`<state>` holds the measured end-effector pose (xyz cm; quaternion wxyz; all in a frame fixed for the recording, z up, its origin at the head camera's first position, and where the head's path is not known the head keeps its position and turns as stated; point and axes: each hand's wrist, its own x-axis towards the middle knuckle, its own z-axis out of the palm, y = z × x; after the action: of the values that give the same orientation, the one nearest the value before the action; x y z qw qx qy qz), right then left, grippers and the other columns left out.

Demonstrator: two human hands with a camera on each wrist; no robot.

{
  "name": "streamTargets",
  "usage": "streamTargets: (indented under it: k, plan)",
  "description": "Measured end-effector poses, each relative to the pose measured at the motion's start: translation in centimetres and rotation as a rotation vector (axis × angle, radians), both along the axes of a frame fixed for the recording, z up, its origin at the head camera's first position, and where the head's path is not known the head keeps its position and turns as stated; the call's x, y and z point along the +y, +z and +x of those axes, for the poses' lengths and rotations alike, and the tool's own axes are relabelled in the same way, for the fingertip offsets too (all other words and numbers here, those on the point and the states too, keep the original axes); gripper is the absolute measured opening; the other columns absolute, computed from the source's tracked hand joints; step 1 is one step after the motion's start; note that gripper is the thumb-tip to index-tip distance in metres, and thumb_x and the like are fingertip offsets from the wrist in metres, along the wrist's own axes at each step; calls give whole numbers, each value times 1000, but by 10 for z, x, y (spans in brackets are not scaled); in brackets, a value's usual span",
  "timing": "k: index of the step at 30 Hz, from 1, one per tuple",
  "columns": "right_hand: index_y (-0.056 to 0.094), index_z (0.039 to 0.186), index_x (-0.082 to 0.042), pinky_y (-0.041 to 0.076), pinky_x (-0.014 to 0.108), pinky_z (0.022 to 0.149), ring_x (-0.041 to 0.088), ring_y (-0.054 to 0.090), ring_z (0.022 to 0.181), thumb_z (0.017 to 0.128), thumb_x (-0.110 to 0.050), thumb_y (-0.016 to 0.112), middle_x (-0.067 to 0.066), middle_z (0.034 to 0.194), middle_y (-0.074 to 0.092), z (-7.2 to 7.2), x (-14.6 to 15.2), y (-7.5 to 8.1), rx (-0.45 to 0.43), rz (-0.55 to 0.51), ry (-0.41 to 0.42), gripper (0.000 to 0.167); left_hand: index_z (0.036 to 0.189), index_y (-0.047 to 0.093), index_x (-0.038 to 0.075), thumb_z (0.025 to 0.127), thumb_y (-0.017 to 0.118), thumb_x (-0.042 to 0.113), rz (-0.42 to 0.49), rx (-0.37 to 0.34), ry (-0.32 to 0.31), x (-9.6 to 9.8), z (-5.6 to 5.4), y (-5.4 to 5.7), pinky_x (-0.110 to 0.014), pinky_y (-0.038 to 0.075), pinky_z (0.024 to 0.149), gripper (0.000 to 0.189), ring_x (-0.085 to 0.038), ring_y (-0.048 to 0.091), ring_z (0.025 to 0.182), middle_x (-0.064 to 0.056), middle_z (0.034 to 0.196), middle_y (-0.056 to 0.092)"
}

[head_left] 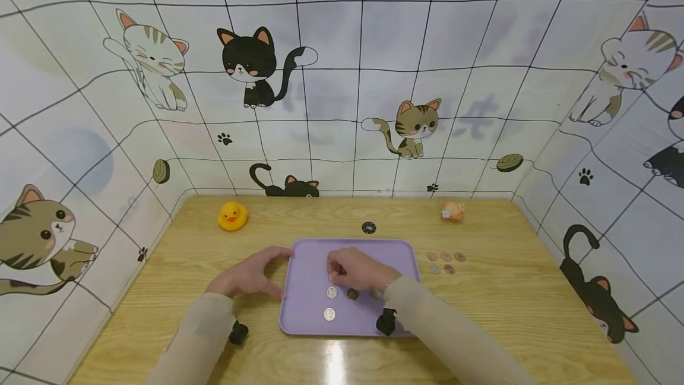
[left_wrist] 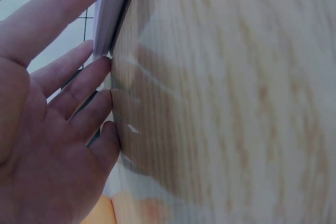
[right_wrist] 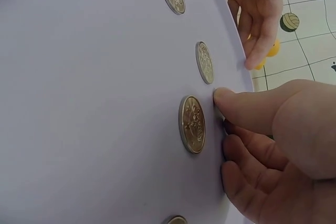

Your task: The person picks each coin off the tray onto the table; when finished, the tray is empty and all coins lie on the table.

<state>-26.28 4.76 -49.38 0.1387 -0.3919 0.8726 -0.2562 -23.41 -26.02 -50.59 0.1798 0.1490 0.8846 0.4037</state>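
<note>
A lilac tray (head_left: 307,266) lies on the wooden table, with silver coins (head_left: 329,314) and a darker, brass-toned coin (right_wrist: 192,124) on it. My right hand (head_left: 355,269) is low over the tray's middle, its thumb and index fingertips pinching a coin whose edge barely shows between them in the right wrist view. Other coins lie just beside those fingertips. At the tray's left side, my left hand (head_left: 253,272) spreads its thumb and fingers against the rim, palm toward the tray. In the left wrist view its fingers (left_wrist: 79,87) are extended along the tabletop.
Right of the tray, several copper coins (head_left: 446,256) and a silver one (head_left: 435,268) lie in two rows. A black chip (head_left: 369,227) sits behind the tray. Farther back are a yellow rubber duck (head_left: 233,216) at left and a small orange figure (head_left: 453,211) at right.
</note>
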Motion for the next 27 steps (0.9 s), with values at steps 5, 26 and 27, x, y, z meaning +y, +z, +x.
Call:
streamTargets:
  k: [5, 26, 27]
  plan:
    - [65, 93, -12, 47, 24, 70, 5, 51, 73, 97, -9, 76, -5, 80, 61, -1, 2, -2, 25, -23, 1, 11, 151, 54, 20, 69, 99, 22, 5, 0, -1, -1, 0, 0, -68, 19, 125, 94, -40, 30, 154, -9, 162, 44]
    - [67, 94, -14, 53, 28, 79, 9, 60, 83, 98, -9, 75, -7, 89, 68, -3, 13, -7, -82, -113, -71, 10, 151, 54, 21, 69, 99, 21, 7, -1, -1, -1, -1, -1, -68, 17, 126, 94, -40, 29, 154, -9, 163, 44]
    - [67, 94, -14, 53, 28, 79, 9, 59, 83, 98, -10, 75, -7, 89, 67, -3, 14, -8, -84, -115, -75, 10, 152, 54, 21, 69, 99, 21, 8, -2, -1, -1, -1, -1, -67, 17, 126, 94, -40, 29, 155, -9, 163, 44]
